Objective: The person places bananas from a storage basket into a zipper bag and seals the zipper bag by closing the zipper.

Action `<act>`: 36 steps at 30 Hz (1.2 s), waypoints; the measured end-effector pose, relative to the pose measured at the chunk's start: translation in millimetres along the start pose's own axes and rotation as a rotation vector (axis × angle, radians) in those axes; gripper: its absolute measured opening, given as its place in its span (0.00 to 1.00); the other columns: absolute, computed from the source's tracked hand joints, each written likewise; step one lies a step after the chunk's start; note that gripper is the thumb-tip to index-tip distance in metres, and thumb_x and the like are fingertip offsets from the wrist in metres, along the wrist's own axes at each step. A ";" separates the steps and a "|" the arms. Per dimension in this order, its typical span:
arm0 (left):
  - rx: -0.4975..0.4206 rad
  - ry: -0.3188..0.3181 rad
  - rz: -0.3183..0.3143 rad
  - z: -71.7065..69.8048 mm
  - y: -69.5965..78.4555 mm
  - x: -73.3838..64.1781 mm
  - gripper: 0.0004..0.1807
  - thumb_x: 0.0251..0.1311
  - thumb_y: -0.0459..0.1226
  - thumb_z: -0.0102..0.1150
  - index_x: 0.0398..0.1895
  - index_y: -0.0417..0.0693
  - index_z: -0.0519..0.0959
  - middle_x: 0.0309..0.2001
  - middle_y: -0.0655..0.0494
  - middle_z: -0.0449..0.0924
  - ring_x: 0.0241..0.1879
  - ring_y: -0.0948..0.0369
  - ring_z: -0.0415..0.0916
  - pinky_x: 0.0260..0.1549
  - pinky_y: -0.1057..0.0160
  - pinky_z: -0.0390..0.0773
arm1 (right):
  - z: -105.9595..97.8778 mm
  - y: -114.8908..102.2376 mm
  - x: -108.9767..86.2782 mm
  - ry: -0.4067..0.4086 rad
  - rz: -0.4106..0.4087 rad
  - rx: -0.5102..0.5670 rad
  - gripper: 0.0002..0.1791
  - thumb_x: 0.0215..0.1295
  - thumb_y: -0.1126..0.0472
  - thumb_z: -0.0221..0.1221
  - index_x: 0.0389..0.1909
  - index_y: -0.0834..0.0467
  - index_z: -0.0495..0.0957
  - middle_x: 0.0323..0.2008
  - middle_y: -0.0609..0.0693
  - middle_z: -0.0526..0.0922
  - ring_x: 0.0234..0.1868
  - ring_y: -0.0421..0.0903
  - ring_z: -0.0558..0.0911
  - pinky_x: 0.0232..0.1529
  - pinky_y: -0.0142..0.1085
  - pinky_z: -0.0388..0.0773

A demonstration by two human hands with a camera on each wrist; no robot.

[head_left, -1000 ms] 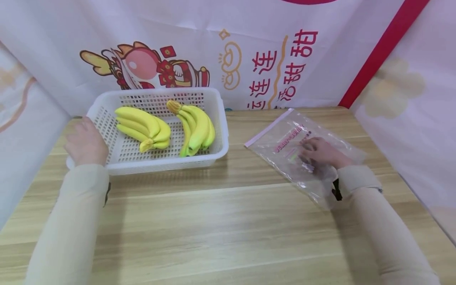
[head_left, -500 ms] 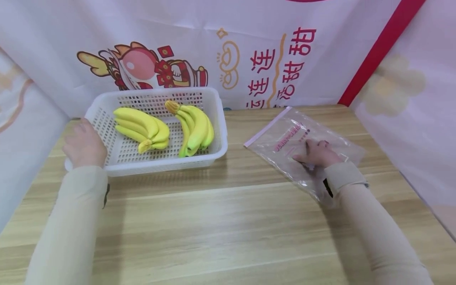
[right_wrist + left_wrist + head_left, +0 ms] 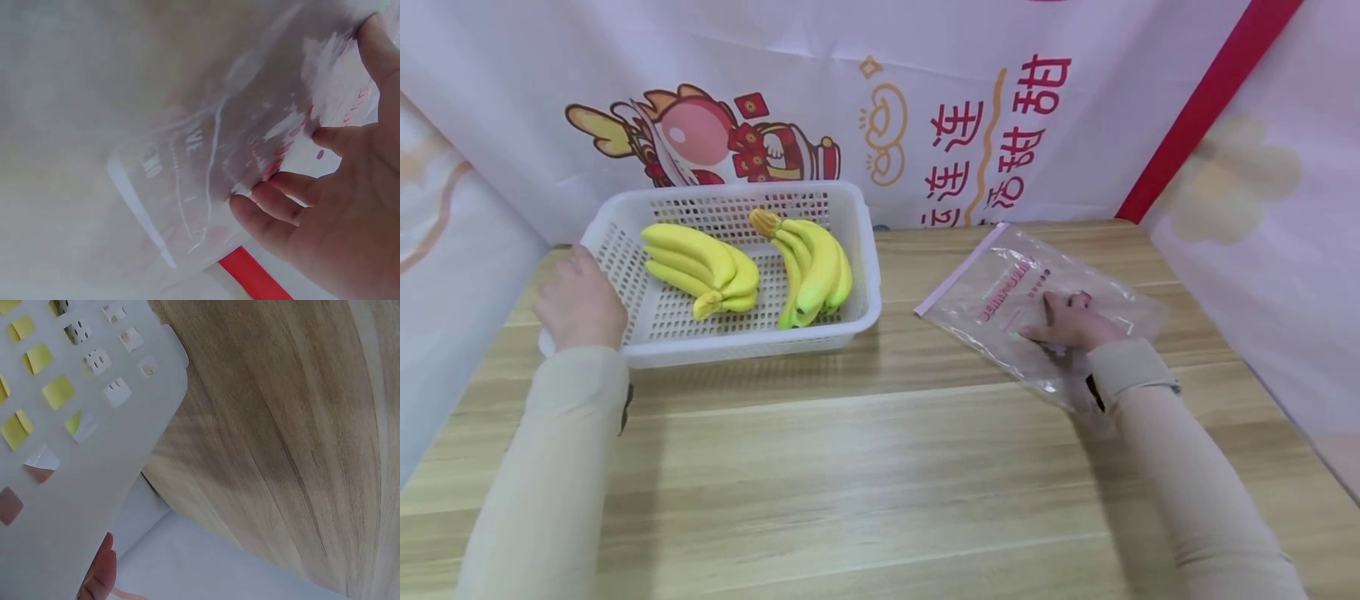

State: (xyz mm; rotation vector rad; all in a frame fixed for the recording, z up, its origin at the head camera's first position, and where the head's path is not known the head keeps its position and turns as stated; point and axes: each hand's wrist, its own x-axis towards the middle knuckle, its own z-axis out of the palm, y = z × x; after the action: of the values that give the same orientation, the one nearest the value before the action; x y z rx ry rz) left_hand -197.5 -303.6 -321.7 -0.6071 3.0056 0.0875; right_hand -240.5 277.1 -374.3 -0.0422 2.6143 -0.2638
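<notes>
My left hand (image 3: 580, 300) grips the left end of a white plastic basket (image 3: 741, 343) with slatted holes. Two bunches of yellow bananas lie inside: the left bunch (image 3: 700, 257) has its stem toward me, the right bunch (image 3: 814, 271) its stem toward the back. In the left wrist view, fingertips (image 3: 103, 572) show beside the basket wall (image 3: 94, 494). On the right, my right hand (image 3: 1078, 323) rests on a clear zip bag (image 3: 973, 292) with pink print, fingers spread. The right wrist view shows its fingertips (image 3: 253, 215) touching the bag's film (image 3: 187, 156).
The wooden table (image 3: 850, 483) runs along a white printed cloth (image 3: 820, 83) at the back. More cloth (image 3: 1247, 250) stands along the right side. The bag lies to the right of the basket, a stretch of tabletop between them.
My right hand has shifted slightly left on the bag and spread its thumb and fingers, where they were bunched before. The left hand and basket stay in place.
</notes>
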 end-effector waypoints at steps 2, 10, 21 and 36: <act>-0.004 0.001 0.001 0.3 -0.1 0.3 0.41 0.64 0.30 0.38 0.70 0.29 0.26 0.64 0.20 0.48 0.54 0.29 0.59 0.53 0.34 0.70 | -0.5 2.0 0.4 -0.010 0.007 0.000 0.53 0.63 0.32 0.50 0.73 0.64 0.41 0.65 0.82 0.42 0.65 0.76 0.48 0.57 0.75 0.58; -0.023 -0.002 -0.004 0.1 0.9 1.0 0.42 0.64 0.30 0.39 0.71 0.28 0.26 0.65 0.21 0.48 0.55 0.28 0.58 0.53 0.34 0.69 | -2.1 9.5 2.2 -0.028 -0.035 -0.010 0.52 0.65 0.34 0.50 0.74 0.63 0.39 0.68 0.80 0.38 0.69 0.77 0.39 0.62 0.75 0.51; -0.010 -0.011 -0.008 -0.3 0.1 1.5 0.43 0.63 0.31 0.40 0.70 0.28 0.26 0.64 0.20 0.48 0.52 0.28 0.60 0.51 0.35 0.71 | -1.5 14.6 6.3 -0.029 -0.110 0.024 0.50 0.65 0.39 0.53 0.74 0.62 0.38 0.69 0.75 0.37 0.69 0.77 0.36 0.65 0.74 0.45; 0.002 -0.020 -0.014 -1.7 0.7 0.9 0.42 0.65 0.32 0.39 0.70 0.28 0.26 0.65 0.21 0.47 0.55 0.29 0.58 0.53 0.36 0.70 | -5.0 14.2 11.3 -0.028 -0.254 0.094 0.49 0.63 0.52 0.59 0.72 0.70 0.41 0.69 0.79 0.37 0.70 0.75 0.41 0.69 0.68 0.43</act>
State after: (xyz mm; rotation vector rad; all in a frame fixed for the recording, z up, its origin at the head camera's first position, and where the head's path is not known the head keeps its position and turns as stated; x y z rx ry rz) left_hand -198.7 -303.4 -320.0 -0.6225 2.9818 0.0887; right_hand -252.5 291.1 -378.3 -0.3444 2.5638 -0.4709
